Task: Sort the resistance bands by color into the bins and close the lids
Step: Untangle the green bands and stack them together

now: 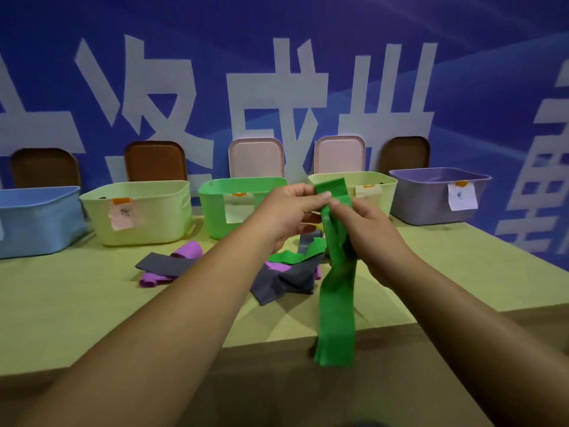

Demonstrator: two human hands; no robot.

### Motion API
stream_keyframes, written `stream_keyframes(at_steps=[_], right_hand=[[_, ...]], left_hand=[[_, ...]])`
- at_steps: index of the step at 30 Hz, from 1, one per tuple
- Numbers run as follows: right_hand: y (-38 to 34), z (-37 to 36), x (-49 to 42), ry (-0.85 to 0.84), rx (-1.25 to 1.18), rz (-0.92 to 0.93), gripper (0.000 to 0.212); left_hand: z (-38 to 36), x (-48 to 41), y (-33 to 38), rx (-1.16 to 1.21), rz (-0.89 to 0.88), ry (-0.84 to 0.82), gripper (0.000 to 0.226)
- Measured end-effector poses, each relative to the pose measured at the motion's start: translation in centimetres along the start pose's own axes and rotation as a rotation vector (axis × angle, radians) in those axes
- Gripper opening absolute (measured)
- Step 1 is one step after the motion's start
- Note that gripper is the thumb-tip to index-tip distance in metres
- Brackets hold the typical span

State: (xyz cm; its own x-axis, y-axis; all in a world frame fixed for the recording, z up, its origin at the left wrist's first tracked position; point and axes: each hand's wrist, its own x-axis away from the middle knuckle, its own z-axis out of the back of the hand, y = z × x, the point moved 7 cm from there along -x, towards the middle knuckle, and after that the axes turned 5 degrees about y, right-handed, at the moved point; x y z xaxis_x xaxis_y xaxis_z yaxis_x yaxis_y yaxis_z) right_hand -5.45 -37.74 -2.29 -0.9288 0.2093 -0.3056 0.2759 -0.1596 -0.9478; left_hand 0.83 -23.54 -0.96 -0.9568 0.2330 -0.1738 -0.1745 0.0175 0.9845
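Observation:
A long green resistance band (337,306) hangs from both my hands above the table. My left hand (288,212) pinches its top end, and my right hand (368,229) grips it just below. On the table behind lies a pile of bands: another green band (288,256), grey bands (164,265) and purple bands (189,249). Along the back stand open bins: blue (37,220), pale yellow (138,211), green (215,208), a second pale yellow (385,192) and purple-grey (431,198).
Lids lean upright against the blue wall behind the bins: brown ones (155,160) and pink ones (255,157). Paper labels (462,195) hang on the bin fronts. The table's near edge (271,343) runs just below the hanging band.

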Motion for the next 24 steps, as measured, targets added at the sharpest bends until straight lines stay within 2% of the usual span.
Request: stream_keyframes(at_steps=[5,11,13,15,17,20,24], right_hand=[[3.4,1.6,-3.4,0.091,0.075,0.05,0.028],[5.8,1.9,-6.6,0.144,0.038,0.148,0.02],[7.0,2.3,-7.1,0.192,-0.008,0.156,0.018],[8.1,2.7,-7.4,0.21,-0.039,0.13,0.017],[8.7,2.9,-7.8,0.21,-0.045,0.108,0.018],[9.1,2.9,-7.8,0.179,-0.09,0.067,0.019],[9.5,2.7,-7.7,0.138,-0.126,0.012,0.019]], left_hand=[[-0.9,-3.4,-2.7,-0.114,0.0,0.01,0.017],[-1.0,-6.2,-5.0,-0.241,-0.026,0.043,0.025],[-0.6,-6.8,-5.5,-0.49,-0.098,0.061,0.024],[-0.7,-6.8,-6.8,-0.77,-0.147,-0.049,0.03],[-0.6,-6.5,-8.4,-0.895,-0.111,-0.162,0.044],[-0.3,-6.1,-8.6,-0.982,-0.137,-0.161,0.053],[-0.3,-6.5,-8.8,-0.941,-0.146,-0.102,0.048]])
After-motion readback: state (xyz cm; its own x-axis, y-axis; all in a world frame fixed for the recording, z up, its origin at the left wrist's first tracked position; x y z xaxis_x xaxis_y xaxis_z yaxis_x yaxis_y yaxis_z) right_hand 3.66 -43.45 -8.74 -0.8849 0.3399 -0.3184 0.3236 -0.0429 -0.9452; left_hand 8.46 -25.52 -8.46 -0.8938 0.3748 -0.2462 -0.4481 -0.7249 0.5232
